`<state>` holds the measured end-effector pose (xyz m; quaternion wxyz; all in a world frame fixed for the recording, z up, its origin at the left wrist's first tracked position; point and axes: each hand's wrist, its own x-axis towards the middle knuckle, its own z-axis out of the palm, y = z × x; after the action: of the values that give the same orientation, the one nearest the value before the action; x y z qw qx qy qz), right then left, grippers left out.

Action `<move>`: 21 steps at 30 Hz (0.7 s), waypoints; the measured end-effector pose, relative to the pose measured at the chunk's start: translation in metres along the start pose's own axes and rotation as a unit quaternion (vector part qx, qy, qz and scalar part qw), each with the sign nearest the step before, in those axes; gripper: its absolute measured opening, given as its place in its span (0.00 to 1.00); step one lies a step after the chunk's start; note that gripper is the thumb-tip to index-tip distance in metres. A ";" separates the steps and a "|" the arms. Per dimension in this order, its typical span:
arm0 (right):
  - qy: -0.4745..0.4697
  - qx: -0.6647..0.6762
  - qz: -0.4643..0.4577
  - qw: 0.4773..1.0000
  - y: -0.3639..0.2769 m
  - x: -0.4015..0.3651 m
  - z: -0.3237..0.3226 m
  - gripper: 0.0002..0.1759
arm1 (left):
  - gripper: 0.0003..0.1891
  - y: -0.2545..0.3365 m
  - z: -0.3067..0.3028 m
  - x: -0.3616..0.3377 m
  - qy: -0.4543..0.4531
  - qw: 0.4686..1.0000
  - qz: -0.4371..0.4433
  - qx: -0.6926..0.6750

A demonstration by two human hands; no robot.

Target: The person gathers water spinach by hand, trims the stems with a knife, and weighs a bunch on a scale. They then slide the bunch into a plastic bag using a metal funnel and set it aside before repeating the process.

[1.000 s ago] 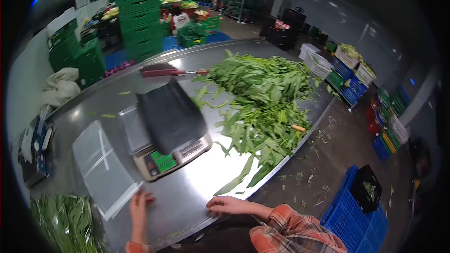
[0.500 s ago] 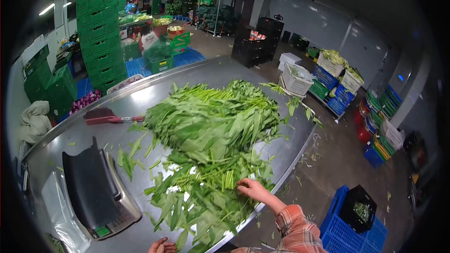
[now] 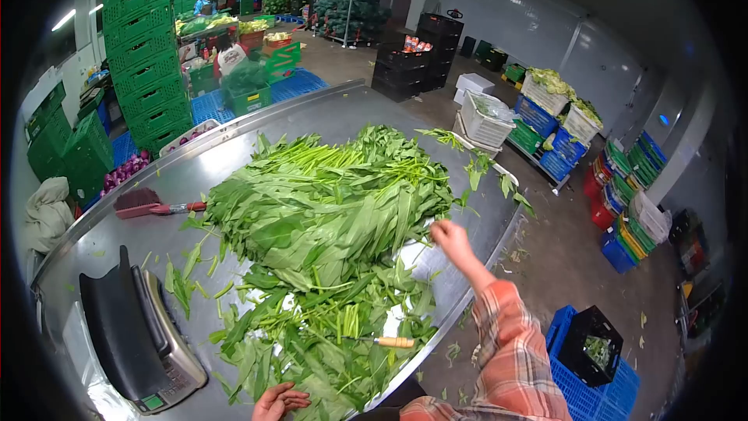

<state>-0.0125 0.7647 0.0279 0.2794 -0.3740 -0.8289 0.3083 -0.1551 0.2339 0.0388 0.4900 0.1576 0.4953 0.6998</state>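
A large heap of long-stemmed leafy greens [image 3: 327, 195], which look like water spinach, lies on the metal table [image 3: 234, 157]. Looser stems and leaves [image 3: 312, 343] are spread in front of it, with white patches between them. My right hand [image 3: 452, 240] is at the heap's right edge, its fingers curled closed; what they pinch, if anything, is hidden. On the loose leaves lies a tool with a wooden handle [image 3: 395, 341], apparently a knife, its thin blade pointing left. At the near edge my left hand [image 3: 280, 401] is half open beside the leaves, holding nothing visible.
A scale [image 3: 144, 335] stands at the table's left, with a red-handled brush [image 3: 160, 206] beyond it. Stray stems [image 3: 477, 165] hang at the right edge. A black crate [image 3: 592, 347] sits on blue crates to the right. Green crates [image 3: 144, 62] are stacked behind; people work farther back.
My right hand has moved up and away from the loose stems to the heap's right edge. The wooden-handled tool now shows on the leaves. More of my left hand is visible, and the view has shifted.
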 end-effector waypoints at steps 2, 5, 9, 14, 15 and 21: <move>0.073 -0.029 -0.030 0.997 0.021 0.064 -0.006 0.13 | 0.26 -0.010 0.023 0.018 0.023 1.000 0.014 -0.013; 0.131 -0.074 -0.150 0.977 0.055 0.150 0.001 0.10 | 0.26 -0.017 0.078 0.048 0.100 0.995 0.012 0.002; -0.034 -0.209 -0.249 0.945 0.073 0.205 -0.003 0.09 | 0.26 -0.033 0.154 0.100 0.196 0.980 0.026 -0.026; -0.248 -0.004 -0.333 0.910 0.064 0.276 -0.020 0.11 | 0.23 -0.040 0.230 0.164 0.234 0.971 -0.029 -0.036; -0.275 0.048 -0.341 0.897 0.054 0.288 -0.025 0.11 | 0.23 -0.042 0.240 0.174 0.232 0.972 -0.037 -0.028; -0.480 -0.160 -0.405 0.762 0.054 0.324 0.004 0.54 | 0.21 -0.050 0.277 0.223 0.230 0.969 -0.090 0.029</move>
<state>-0.1740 1.0487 0.0619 -0.1199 0.1540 -0.9663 0.1681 -0.0383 0.5719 0.0648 0.4196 -0.0388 0.6265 0.6557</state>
